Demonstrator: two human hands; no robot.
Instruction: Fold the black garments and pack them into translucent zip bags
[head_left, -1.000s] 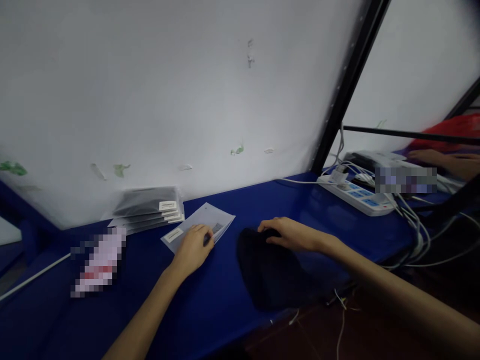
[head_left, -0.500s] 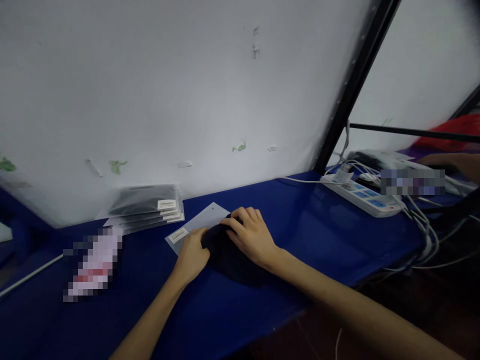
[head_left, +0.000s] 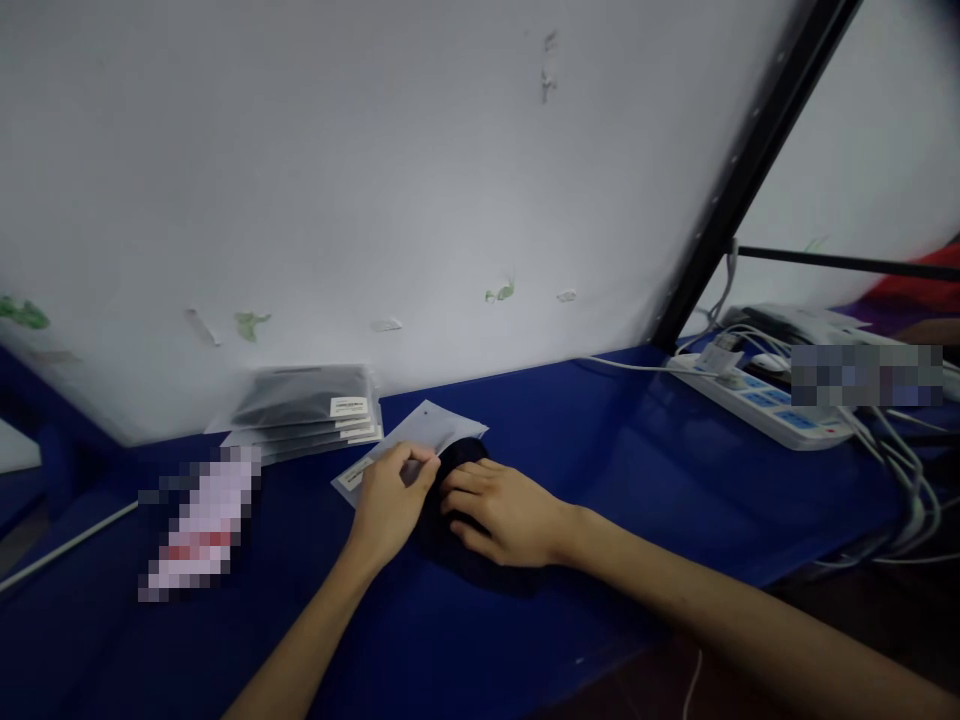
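Note:
A frosted plastic bag [head_left: 427, 432] with a white label lies flat in the middle of the blue table. My left hand [head_left: 390, 500] pinches at its near edge, thumb against forefinger. Just right of that, a dark piece of cloth [head_left: 480, 575] rests partly against the bag's near edge. My right hand [head_left: 502, 510] lies over this cloth with its fingers curled into it. What kind of cloth item it is cannot be made out, since it is dark and half covered by the hand.
Several filled, labelled bags [head_left: 307, 400] are stacked by the wall at left. A blurred pinkish packet [head_left: 202, 520] lies nearer, beside a white rod. To the right are a white power strip [head_left: 765, 400] and tangled cables [head_left: 911, 480]. A black metal post [head_left: 750, 180] stands behind.
My left hand has moved from the dark cloth to the bag's edge, which now looks lifted. My right hand has come down lower over the cloth. The view has shifted slightly.

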